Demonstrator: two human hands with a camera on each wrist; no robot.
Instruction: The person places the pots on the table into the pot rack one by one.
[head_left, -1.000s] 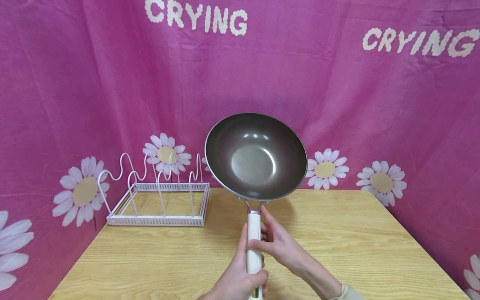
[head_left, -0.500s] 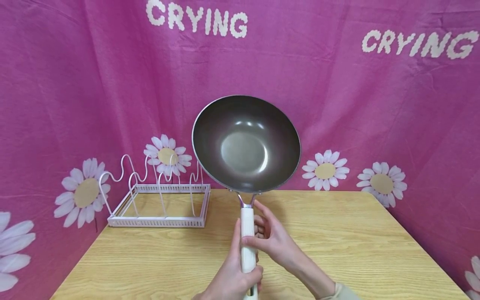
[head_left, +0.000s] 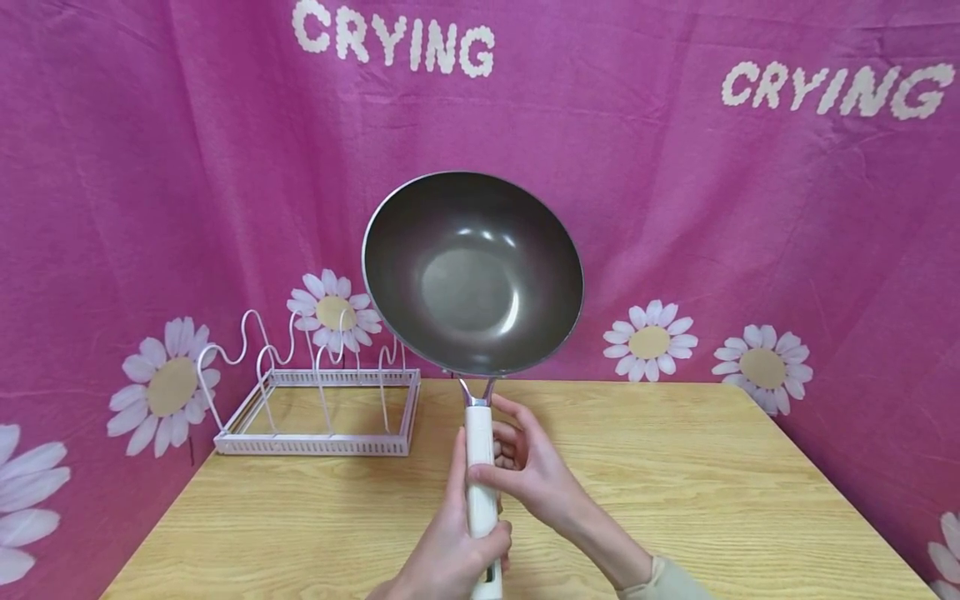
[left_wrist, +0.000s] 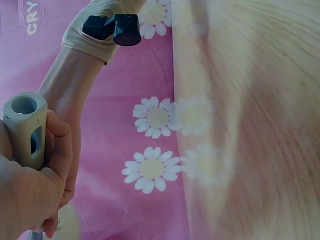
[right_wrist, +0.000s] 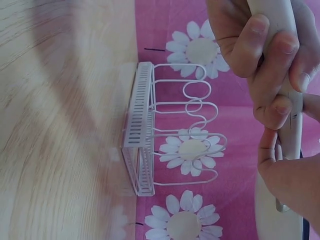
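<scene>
A wok (head_left: 472, 287) with a dark inside and a long cream handle (head_left: 480, 492) is held up over the table, its bowl facing me and its handle pointing down. My left hand (head_left: 453, 546) grips the lower part of the handle, thumb across the front. Higher up, close to the metal fork, my right hand (head_left: 536, 467) holds the handle from the right side with its thumb over the front. In the left wrist view the hollow end of the handle (left_wrist: 35, 130) shows a hanging slot. The left hand's curled fingers (right_wrist: 272, 75) wrap the handle in the right wrist view.
A white wire rack (head_left: 315, 446) with wavy dividers stands at the back left of the wooden table (head_left: 675, 500). Behind the table hangs a pink cloth (head_left: 637, 167) with daisies and lettering. A small black camera (left_wrist: 125, 30) sits on the right wrist.
Both hands have lifted the wok and carried it to the left, the bowl now nearer the rack's right end in the head view. The grip on the handle looks the same; the rack stayed put.
</scene>
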